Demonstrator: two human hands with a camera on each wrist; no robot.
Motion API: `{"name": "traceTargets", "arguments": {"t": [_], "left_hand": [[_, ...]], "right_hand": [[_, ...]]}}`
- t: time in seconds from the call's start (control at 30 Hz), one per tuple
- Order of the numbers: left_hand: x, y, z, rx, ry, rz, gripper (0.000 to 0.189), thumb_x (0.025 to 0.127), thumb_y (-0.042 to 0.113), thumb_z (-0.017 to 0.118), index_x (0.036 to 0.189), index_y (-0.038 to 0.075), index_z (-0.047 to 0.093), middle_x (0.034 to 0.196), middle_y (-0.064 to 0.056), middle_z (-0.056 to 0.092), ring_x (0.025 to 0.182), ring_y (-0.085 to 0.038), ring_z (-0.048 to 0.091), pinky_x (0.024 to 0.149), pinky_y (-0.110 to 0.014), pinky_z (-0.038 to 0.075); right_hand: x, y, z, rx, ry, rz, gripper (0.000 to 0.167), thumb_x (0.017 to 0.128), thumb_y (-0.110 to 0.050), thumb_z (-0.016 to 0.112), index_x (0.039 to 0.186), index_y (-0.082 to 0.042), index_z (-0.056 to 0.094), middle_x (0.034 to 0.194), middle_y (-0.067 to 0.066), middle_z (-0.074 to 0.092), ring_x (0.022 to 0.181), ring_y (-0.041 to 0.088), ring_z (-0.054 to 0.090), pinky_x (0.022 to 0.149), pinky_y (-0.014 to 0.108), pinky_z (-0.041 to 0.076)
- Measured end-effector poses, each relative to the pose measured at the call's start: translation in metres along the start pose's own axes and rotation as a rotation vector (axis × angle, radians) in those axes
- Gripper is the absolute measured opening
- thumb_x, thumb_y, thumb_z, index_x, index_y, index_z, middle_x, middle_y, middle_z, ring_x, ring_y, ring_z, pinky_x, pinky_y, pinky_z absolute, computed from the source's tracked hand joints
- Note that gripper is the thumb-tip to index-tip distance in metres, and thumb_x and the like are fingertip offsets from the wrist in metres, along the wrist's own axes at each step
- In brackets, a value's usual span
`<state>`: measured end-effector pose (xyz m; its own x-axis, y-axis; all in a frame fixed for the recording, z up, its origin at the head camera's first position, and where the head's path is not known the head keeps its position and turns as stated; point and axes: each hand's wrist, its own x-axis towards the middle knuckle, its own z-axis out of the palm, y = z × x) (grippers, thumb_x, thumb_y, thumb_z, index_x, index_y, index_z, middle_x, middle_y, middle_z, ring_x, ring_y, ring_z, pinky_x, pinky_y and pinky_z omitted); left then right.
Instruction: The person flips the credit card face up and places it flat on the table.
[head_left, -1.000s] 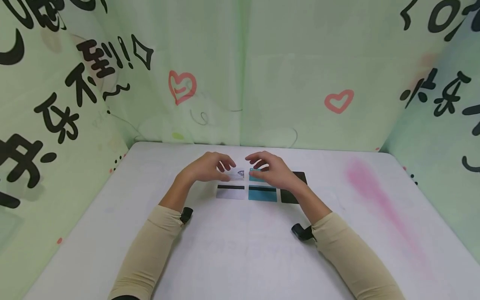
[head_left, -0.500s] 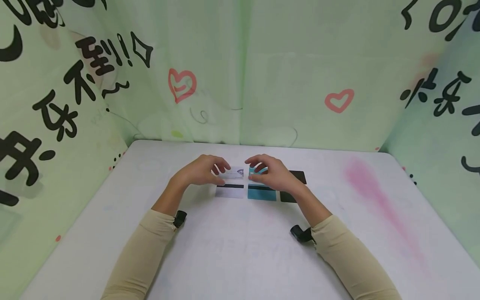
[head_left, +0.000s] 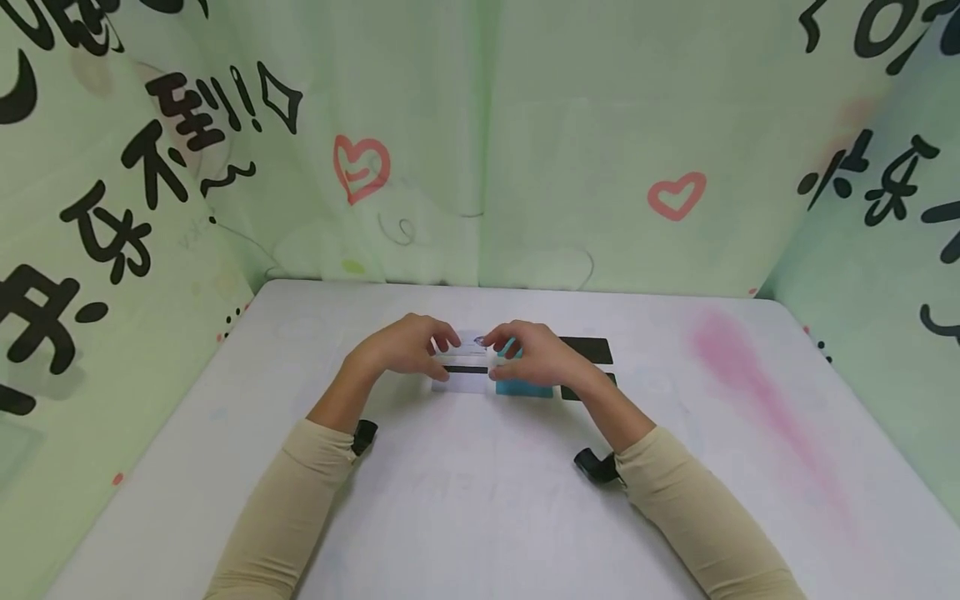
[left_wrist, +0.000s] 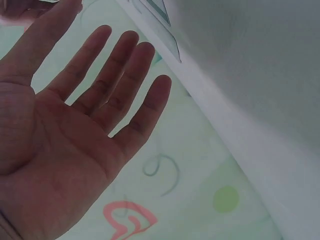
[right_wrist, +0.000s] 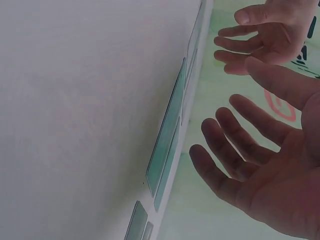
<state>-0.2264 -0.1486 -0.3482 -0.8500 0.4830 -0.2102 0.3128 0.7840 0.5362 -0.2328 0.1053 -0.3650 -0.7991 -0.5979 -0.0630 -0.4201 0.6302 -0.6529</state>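
Bank-style cards lie in two rows of three on the white table, seen in the head view. A pale far card (head_left: 471, 340) and a pale near card (head_left: 459, 383) with a dark stripe form the left column. Over their left side hovers my left hand (head_left: 405, 343), fingers relaxed and holding nothing. My right hand (head_left: 542, 353) hovers over the teal column, partly hiding the near teal card (head_left: 525, 389) and the far one. Black cards make up the right column, the far black card (head_left: 591, 350) mostly uncovered. Both wrist views show loose, spread fingers above the cards.
The white table (head_left: 465, 500) carries a pink smear (head_left: 750, 392) on its right side. Green fabric walls (head_left: 570, 150) with black lettering and red hearts rise at the back and both sides. A black wrist camera (head_left: 596, 465) sits under the right sleeve.
My right hand has shifted slightly left and toward me, uncovering more of the far black card. My left hand has moved a little left and lower. The cards stay in place.
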Motion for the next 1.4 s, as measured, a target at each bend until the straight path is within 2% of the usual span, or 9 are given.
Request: {"name": "traceTargets", "arguments": {"t": [0.3, 0.57, 0.9, 1.07, 1.4], "left_hand": [[0.004, 0.004, 0.003, 0.113, -0.025, 0.005, 0.051, 0.083, 0.016, 0.086, 0.13, 0.006, 0.069, 0.122, -0.013, 0.071, 0.113, -0.028, 0.065, 0.094, -0.04, 0.055], [0.007, 0.007, 0.002, 0.154, -0.034, 0.013, 0.051, 0.082, 0.014, 0.086, 0.13, 0.005, 0.069, 0.121, -0.015, 0.071, 0.113, -0.028, 0.065, 0.098, -0.041, 0.053], [0.009, 0.012, 0.005, 0.19, -0.052, -0.046, 0.054, 0.082, 0.015, 0.087, 0.132, 0.008, 0.068, 0.125, -0.014, 0.07, 0.114, -0.027, 0.065, 0.095, -0.043, 0.055], [0.01, 0.013, 0.007, 0.23, -0.045, -0.047, 0.054, 0.08, 0.017, 0.088, 0.13, 0.009, 0.069, 0.123, -0.013, 0.071, 0.112, -0.026, 0.066, 0.093, -0.044, 0.055], [0.013, 0.016, 0.015, 0.267, -0.052, -0.092, 0.058, 0.077, 0.02, 0.093, 0.128, 0.009, 0.07, 0.115, -0.009, 0.069, 0.1, -0.021, 0.063, 0.088, -0.039, 0.055]], "right_hand": [[0.009, -0.006, 0.006, -0.069, -0.043, 0.043, 0.044, 0.086, -0.02, 0.085, 0.126, -0.007, 0.071, 0.116, 0.011, 0.07, 0.106, 0.03, 0.066, 0.093, 0.039, 0.055], [0.018, -0.011, 0.008, -0.103, -0.053, 0.043, 0.042, 0.083, -0.02, 0.086, 0.122, -0.009, 0.073, 0.111, 0.007, 0.071, 0.103, 0.026, 0.063, 0.089, 0.037, 0.054], [0.023, -0.012, 0.011, -0.108, -0.062, 0.051, 0.042, 0.084, -0.018, 0.086, 0.122, -0.008, 0.073, 0.111, 0.009, 0.071, 0.099, 0.023, 0.065, 0.09, 0.038, 0.054], [0.022, -0.014, 0.01, -0.132, -0.063, 0.042, 0.042, 0.082, -0.018, 0.087, 0.119, -0.006, 0.072, 0.109, 0.01, 0.071, 0.095, 0.023, 0.065, 0.089, 0.037, 0.054], [0.022, -0.019, 0.014, -0.211, -0.092, 0.12, 0.042, 0.078, -0.021, 0.091, 0.114, -0.008, 0.073, 0.107, 0.009, 0.069, 0.098, 0.024, 0.06, 0.092, 0.039, 0.052]]}}
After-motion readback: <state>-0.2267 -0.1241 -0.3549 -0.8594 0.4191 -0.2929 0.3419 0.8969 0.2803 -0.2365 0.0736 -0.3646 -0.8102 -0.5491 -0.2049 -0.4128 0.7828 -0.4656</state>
